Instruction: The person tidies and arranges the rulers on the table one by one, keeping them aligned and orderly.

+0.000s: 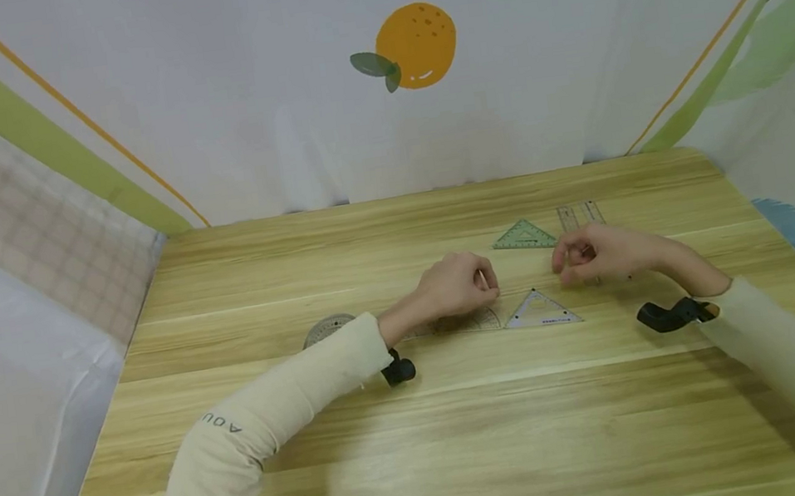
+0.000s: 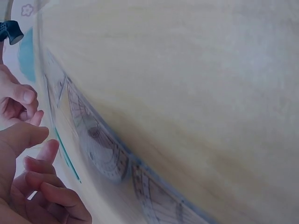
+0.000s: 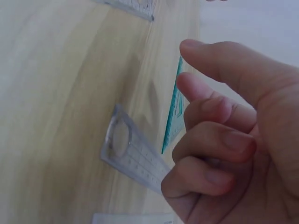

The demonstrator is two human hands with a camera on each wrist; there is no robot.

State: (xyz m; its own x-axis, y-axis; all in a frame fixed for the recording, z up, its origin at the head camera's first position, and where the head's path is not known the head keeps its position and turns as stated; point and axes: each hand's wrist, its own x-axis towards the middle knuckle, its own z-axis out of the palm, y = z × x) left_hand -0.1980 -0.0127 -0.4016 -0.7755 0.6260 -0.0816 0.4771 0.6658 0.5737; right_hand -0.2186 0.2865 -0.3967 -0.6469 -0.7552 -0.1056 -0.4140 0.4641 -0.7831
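Note:
My left hand hovers over the table with loosely bent fingers and nothing in them. Under it lies a clear half-round protractor, and a second protractor shows partly behind the left sleeve. To the right, my right hand is raised above two clear rulers, its thumb and index finger apart and its grasp empty. One ruler has a round hole at its end; the hand partly hides it. Between the hands lie a clear set square and, farther back, a green set square.
The wooden table ends at a white curtain printed with an orange. Black wrist mounts sit at the left cuff and right cuff. Patterned cloth hangs along both sides.

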